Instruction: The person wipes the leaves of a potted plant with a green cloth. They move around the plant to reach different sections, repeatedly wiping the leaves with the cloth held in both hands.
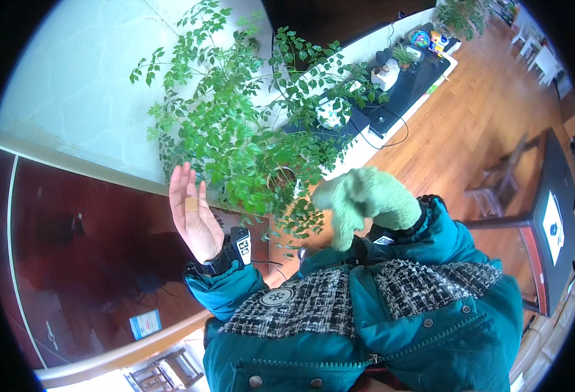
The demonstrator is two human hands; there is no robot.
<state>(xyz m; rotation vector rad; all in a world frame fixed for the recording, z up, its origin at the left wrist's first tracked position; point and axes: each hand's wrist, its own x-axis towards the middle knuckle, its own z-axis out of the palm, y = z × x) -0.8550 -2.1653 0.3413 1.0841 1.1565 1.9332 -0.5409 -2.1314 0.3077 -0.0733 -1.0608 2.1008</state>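
Note:
My left hand (196, 215) is raised at the left, palm showing and fingers extended, with a bandage on one finger and nothing in it. A strapped device (241, 247) sits at that wrist. My right hand (365, 203) is at the centre right, covered by a light green fuzzy cloth or glove (395, 198) that hangs down in folds; its fingers cannot be made out. The teal padded jacket (292, 357) fills the lower middle. Just beyond both hands stands a leafy green potted plant (238, 127).
A dark red glossy cabinet (96, 245) is at the left. Beyond the plant runs a low black-topped stand (414, 83) with small items and a cable. A dark table (554, 196) and a wooden chair (498, 188) are at the right on the wood floor (478, 98).

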